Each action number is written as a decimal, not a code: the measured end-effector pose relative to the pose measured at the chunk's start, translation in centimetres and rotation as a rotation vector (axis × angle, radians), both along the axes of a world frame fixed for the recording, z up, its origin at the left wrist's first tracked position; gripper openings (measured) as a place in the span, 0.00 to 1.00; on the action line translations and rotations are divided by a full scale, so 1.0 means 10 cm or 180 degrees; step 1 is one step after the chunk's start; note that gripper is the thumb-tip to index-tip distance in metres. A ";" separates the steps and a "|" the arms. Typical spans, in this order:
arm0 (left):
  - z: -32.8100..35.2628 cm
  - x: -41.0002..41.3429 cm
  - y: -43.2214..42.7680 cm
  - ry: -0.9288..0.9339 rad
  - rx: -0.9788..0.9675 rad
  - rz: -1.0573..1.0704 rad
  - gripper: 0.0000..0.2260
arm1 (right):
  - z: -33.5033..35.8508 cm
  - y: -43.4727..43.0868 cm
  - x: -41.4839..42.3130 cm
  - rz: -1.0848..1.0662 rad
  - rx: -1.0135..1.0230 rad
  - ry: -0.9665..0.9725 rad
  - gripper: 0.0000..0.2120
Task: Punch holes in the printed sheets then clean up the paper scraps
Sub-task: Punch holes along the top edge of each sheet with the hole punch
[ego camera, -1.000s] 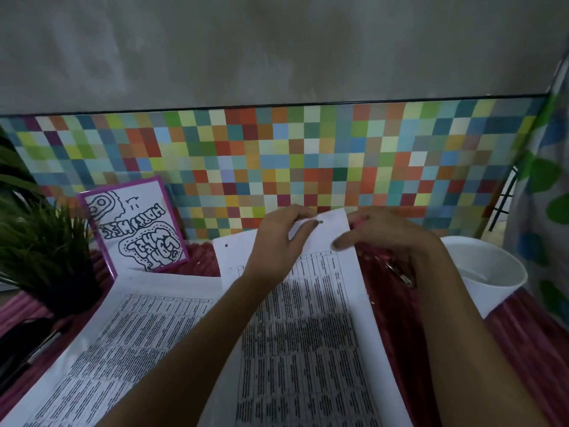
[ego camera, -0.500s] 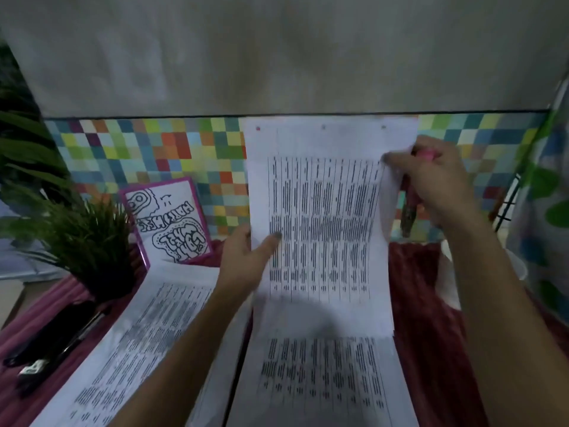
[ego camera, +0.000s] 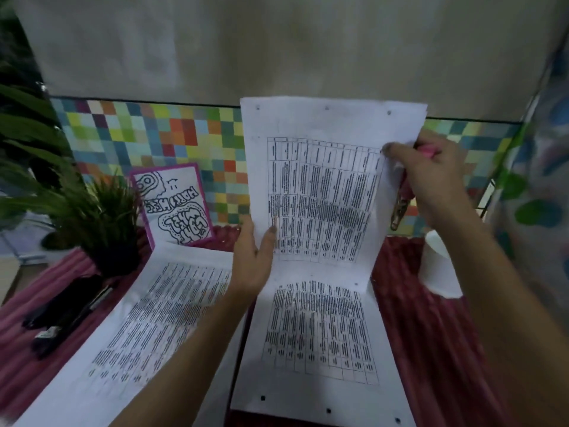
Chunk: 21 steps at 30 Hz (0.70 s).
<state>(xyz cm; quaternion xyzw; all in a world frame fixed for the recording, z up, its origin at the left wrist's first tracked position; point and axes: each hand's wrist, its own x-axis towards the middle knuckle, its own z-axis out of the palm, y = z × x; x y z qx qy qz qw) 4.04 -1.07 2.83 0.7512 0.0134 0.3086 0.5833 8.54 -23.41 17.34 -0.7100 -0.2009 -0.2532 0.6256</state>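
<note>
Plant (ego camera: 101, 217), pens (ego camera: 67, 315), cup (ego camera: 437, 266) around upright sheet (ego camera: 323, 195)

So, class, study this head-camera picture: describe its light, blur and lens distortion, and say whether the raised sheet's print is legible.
Head view: dim light, no glare; print on the raised sheet is smeared, not legible; the hole punch in the right hand is blurred; the curtain at the right edge is soft and stretched by the wide lens.

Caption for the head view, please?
A punched printed sheet held by left hand and right hand; the right also grips a pink-handled punch.
</note>
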 end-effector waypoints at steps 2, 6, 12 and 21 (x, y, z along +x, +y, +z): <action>0.05 -0.05 0.03 0.0081 -0.0011 0.0008 0.17 | 0.08 0.04 0.02 -0.0061 -0.0012 0.0054 0.09; 0.65 -0.25 0.26 -0.0113 0.0275 0.0092 0.15 | 0.52 0.22 -0.01 -0.0189 0.0206 0.0032 0.08; 1.40 -0.87 1.04 0.0346 0.0074 0.0159 0.11 | 0.93 0.83 0.04 0.0146 -0.0003 0.0342 0.08; 0.50 -1.58 1.78 0.2567 0.0638 0.0471 0.08 | -0.83 1.89 0.28 0.0933 -0.2763 0.2010 0.13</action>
